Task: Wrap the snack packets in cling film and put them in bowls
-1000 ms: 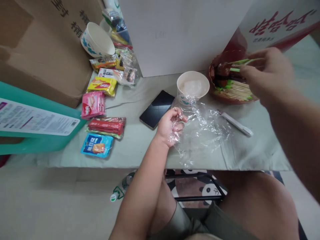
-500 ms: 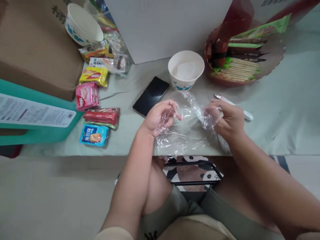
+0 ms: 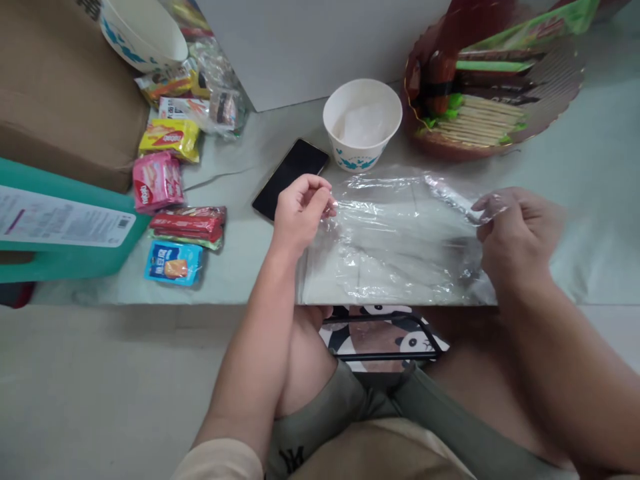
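A clear plastic bag (image 3: 400, 240) is stretched out between my two hands, just above the front part of the table. My left hand (image 3: 304, 212) pinches its left edge with thumb and fingers. On the other side, my right hand (image 3: 517, 230) is closed on the bag's right edge, where the film is bunched; that hand is slightly blurred. Behind the bag stands a white paper bowl (image 3: 363, 143) with blue leaf prints and something whitish inside. A black phone (image 3: 291, 175) lies flat beyond my left hand.
Along the left lie a blue snack pack (image 3: 174, 263), red sticks (image 3: 189, 227), and pink (image 3: 159, 181) and yellow (image 3: 170, 139) wafer packs. A teal box (image 3: 75, 263) and cardboard box (image 3: 65, 100) stand there. A fluted bowl (image 3: 555, 113) of skewers is back right; a white box (image 3: 325, 53) stands behind.
My hands have moved apart, the right one farther to the right, and the crumpled bag is now spread wide between them. The camera view has shifted slightly.
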Demonstrator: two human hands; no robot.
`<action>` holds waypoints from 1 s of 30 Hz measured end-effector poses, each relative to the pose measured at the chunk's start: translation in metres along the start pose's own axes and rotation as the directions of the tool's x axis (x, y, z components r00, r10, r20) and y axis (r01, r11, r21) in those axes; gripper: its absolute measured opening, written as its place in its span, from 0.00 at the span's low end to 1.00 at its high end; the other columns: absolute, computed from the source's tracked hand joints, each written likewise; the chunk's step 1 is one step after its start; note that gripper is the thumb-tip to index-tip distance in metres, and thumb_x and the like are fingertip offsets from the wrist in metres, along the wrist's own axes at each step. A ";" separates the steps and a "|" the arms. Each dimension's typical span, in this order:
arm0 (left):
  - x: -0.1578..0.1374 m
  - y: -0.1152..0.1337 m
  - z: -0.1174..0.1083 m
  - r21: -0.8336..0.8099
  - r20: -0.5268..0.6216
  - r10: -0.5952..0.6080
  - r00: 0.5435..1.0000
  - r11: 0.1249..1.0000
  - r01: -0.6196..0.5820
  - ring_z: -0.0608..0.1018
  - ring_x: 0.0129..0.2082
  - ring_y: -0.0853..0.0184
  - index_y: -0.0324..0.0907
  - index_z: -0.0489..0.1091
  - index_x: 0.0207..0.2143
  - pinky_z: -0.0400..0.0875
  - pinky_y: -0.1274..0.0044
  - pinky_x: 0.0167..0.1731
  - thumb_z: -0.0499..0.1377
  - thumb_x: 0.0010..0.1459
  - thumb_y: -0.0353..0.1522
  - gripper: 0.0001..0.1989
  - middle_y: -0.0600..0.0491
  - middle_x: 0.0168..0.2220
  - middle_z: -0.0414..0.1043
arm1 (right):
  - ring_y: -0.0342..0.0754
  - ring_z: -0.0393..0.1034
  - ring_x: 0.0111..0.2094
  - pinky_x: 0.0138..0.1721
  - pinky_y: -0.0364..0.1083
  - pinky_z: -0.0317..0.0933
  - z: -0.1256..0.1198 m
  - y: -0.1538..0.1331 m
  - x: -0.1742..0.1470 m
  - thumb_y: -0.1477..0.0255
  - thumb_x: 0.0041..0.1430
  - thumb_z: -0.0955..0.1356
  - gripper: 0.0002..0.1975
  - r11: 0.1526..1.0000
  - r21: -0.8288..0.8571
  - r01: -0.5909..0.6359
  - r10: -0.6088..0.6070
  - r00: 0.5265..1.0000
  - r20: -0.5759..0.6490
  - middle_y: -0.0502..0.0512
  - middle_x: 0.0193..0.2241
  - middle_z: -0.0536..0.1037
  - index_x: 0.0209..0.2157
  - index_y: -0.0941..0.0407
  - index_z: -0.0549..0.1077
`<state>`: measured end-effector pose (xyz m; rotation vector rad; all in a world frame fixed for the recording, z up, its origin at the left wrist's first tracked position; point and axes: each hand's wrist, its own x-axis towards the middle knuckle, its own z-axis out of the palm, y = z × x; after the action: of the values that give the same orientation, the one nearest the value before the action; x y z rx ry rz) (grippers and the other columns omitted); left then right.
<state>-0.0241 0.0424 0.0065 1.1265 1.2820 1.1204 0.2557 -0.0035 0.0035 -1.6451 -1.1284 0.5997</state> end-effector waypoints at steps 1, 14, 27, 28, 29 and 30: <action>0.000 0.001 0.000 -0.025 0.058 -0.039 0.998 0.999 0.041 0.78 0.26 0.71 0.44 0.72 0.36 0.73 0.79 0.28 0.62 0.57 0.30 0.04 0.56 0.28 0.76 | 0.39 0.51 0.15 0.18 0.42 0.43 0.001 0.001 0.001 0.70 0.53 0.65 0.09 0.998 0.057 -0.026 0.028 0.999 -0.035 0.45 0.12 0.61 0.22 0.56 0.72; 0.002 -0.004 -0.008 -0.016 0.130 -0.063 0.990 0.998 0.065 0.62 0.12 0.78 0.46 0.72 0.36 0.52 0.82 0.12 0.65 0.61 0.42 0.10 0.59 0.24 0.68 | 0.37 0.52 0.17 0.20 0.41 0.44 0.000 -0.002 0.002 0.73 0.51 0.64 0.12 0.999 0.030 0.041 -0.041 0.999 -0.016 0.45 0.13 0.60 0.16 0.56 0.66; -0.006 0.007 -0.016 -0.122 0.267 -0.265 0.927 0.945 0.305 0.83 0.30 0.68 0.46 0.66 0.52 0.77 0.78 0.32 0.72 0.50 0.32 0.29 0.55 0.34 0.79 | 0.38 0.47 0.10 0.13 0.42 0.35 0.011 -0.004 0.009 0.71 0.46 0.65 0.06 0.976 0.210 -0.053 0.064 0.997 -0.047 0.42 0.09 0.58 0.19 0.55 0.70; -0.005 0.006 -0.014 -0.096 0.208 -0.276 0.938 0.949 0.300 0.82 0.28 0.70 0.44 0.69 0.49 0.77 0.79 0.30 0.70 0.54 0.33 0.21 0.55 0.32 0.78 | 0.38 0.47 0.11 0.13 0.42 0.36 0.011 -0.004 0.009 0.71 0.47 0.65 0.07 0.979 0.196 -0.050 0.059 0.997 -0.044 0.42 0.09 0.59 0.19 0.55 0.70; -0.003 0.004 -0.012 -0.092 0.145 -0.269 0.952 0.955 0.284 0.81 0.28 0.71 0.43 0.70 0.45 0.76 0.80 0.29 0.67 0.58 0.34 0.14 0.55 0.30 0.78 | 0.38 0.48 0.11 0.13 0.42 0.37 0.010 -0.005 0.008 0.71 0.48 0.65 0.07 0.983 0.177 -0.048 0.055 0.998 -0.036 0.42 0.09 0.59 0.19 0.55 0.70; -0.002 0.003 -0.009 -0.098 0.091 -0.257 0.962 0.959 0.266 0.81 0.28 0.71 0.43 0.71 0.42 0.76 0.81 0.29 0.65 0.61 0.36 0.09 0.54 0.30 0.77 | 0.38 0.48 0.11 0.14 0.42 0.37 0.010 -0.006 0.007 0.71 0.48 0.65 0.07 0.986 0.158 -0.046 0.051 0.998 -0.027 0.43 0.09 0.59 0.19 0.55 0.71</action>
<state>-0.0329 0.0410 0.0099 0.8812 1.2526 0.9281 0.2481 0.0077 0.0059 -1.5449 -0.9950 0.6752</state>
